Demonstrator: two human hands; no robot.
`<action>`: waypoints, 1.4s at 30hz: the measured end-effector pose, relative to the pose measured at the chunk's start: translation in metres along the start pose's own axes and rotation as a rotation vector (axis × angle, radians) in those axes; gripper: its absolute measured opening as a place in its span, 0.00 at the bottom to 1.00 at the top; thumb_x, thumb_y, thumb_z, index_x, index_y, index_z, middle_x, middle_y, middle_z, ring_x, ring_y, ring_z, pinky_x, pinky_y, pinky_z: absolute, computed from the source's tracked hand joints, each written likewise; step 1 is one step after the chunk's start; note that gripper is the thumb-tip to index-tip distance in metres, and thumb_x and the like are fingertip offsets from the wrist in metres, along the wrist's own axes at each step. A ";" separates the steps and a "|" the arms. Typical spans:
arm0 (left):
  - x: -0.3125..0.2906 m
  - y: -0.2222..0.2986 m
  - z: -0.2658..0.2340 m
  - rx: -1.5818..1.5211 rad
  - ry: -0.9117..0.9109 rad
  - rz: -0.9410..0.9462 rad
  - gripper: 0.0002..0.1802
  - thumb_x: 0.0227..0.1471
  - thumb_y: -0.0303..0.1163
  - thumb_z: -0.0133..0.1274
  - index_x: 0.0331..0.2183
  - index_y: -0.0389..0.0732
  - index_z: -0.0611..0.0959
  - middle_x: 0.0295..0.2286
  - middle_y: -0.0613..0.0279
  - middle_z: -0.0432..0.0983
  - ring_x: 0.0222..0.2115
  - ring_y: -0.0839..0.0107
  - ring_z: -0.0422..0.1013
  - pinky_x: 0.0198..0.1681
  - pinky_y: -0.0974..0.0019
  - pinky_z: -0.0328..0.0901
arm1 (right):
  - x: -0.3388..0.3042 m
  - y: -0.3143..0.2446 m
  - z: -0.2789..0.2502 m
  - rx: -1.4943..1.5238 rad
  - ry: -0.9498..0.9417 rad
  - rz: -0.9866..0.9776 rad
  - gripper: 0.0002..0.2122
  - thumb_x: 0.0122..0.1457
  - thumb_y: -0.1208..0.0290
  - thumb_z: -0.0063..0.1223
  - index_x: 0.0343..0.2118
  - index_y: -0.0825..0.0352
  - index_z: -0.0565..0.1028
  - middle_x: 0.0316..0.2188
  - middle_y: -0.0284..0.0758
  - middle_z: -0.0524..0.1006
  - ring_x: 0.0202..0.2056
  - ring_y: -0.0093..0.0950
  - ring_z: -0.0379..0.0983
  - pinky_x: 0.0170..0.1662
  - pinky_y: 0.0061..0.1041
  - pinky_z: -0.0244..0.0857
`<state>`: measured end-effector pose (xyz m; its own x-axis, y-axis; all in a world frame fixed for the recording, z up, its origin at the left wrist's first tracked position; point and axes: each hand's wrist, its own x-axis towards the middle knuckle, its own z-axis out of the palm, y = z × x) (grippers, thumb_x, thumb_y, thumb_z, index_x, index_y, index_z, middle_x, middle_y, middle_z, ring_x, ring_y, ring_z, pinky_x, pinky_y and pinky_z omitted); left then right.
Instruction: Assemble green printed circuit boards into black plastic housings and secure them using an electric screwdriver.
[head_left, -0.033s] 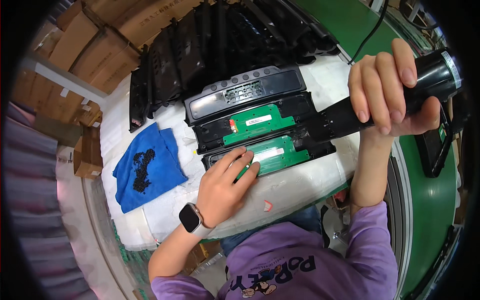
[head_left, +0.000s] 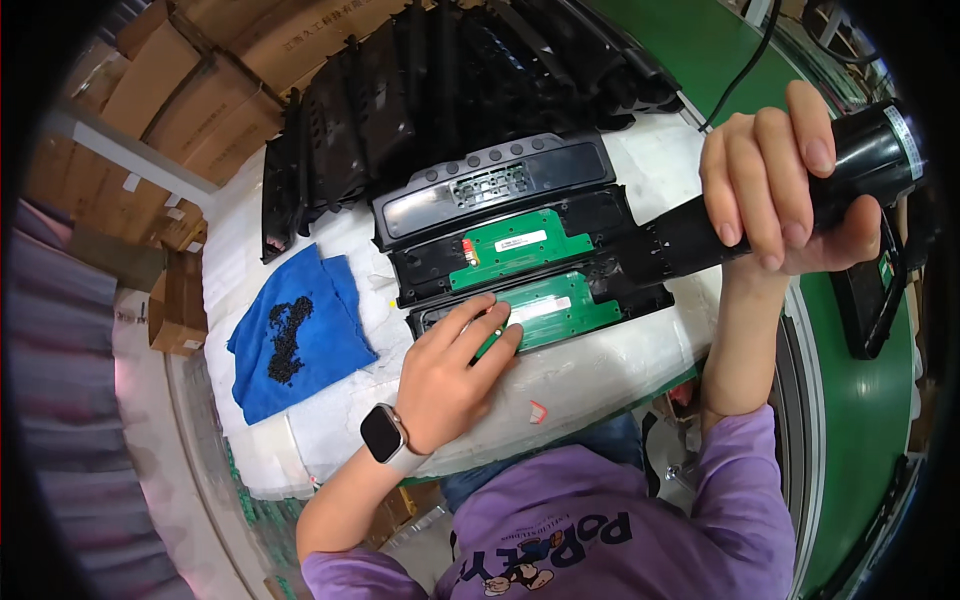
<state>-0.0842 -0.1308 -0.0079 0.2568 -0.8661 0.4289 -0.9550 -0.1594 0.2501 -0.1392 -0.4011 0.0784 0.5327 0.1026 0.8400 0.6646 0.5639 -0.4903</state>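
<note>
Right hand (head_left: pixel 768 200) wrapped round black cylindrical tool (head_left: pixel 685 242); left hand (head_left: pixel 447 378) loosely spread, fingertips on nearer green circuit board (head_left: pixel 572 318).

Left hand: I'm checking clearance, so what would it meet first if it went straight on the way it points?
Probably the lower green board, which the left hand appears to touch; the upper green board lies farther along that line, though depth is unclear.

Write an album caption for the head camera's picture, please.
Left hand on the nearest green circuit board, right hand gripping a black cylindrical tool, blue cloth off to the left.
</note>
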 end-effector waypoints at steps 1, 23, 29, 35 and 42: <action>0.000 0.001 0.000 -0.011 0.013 -0.001 0.18 0.31 0.24 0.60 0.32 0.37 0.78 0.36 0.55 0.73 0.41 0.57 0.69 0.36 0.62 0.69 | 0.000 -0.001 0.001 -0.003 0.019 0.001 0.16 0.48 0.61 0.56 0.31 0.62 0.62 0.14 0.23 0.70 0.10 0.15 0.66 0.23 0.19 0.66; -0.102 -0.094 -0.092 0.565 0.038 -0.861 0.05 0.41 0.29 0.56 0.24 0.38 0.78 0.24 0.56 0.73 0.24 0.54 0.70 0.25 0.57 0.64 | -0.001 0.011 0.007 -0.041 0.085 0.096 0.17 0.48 0.60 0.55 0.31 0.64 0.60 0.12 0.24 0.67 0.10 0.17 0.66 0.23 0.18 0.68; -0.105 -0.096 -0.093 0.633 0.240 -0.784 0.03 0.45 0.26 0.52 0.24 0.37 0.78 0.22 0.53 0.73 0.22 0.53 0.69 0.25 0.58 0.64 | 0.001 0.018 0.009 -0.037 0.103 0.150 0.17 0.49 0.61 0.54 0.32 0.65 0.61 0.13 0.26 0.66 0.11 0.17 0.64 0.24 0.19 0.67; -0.095 -0.104 -0.085 -0.279 0.588 -0.956 0.08 0.52 0.29 0.48 0.26 0.35 0.76 0.20 0.59 0.71 0.18 0.68 0.66 0.22 0.70 0.61 | 0.001 0.025 0.010 -0.051 0.084 0.187 0.17 0.51 0.60 0.53 0.32 0.67 0.60 0.14 0.27 0.65 0.11 0.18 0.63 0.25 0.20 0.65; -0.033 -0.076 -0.048 -1.703 0.555 -0.948 0.08 0.55 0.29 0.45 0.33 0.34 0.74 0.25 0.63 0.69 0.21 0.81 0.59 0.23 0.78 0.58 | 0.008 0.035 0.029 -0.053 0.135 0.118 0.17 0.53 0.60 0.48 0.37 0.69 0.62 0.17 0.29 0.65 0.13 0.20 0.62 0.26 0.23 0.63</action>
<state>-0.0127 -0.0678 0.0005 0.8182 -0.5318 -0.2184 0.4793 0.4213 0.7699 -0.1267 -0.3570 0.0748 0.6717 0.0530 0.7390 0.6178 0.5104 -0.5981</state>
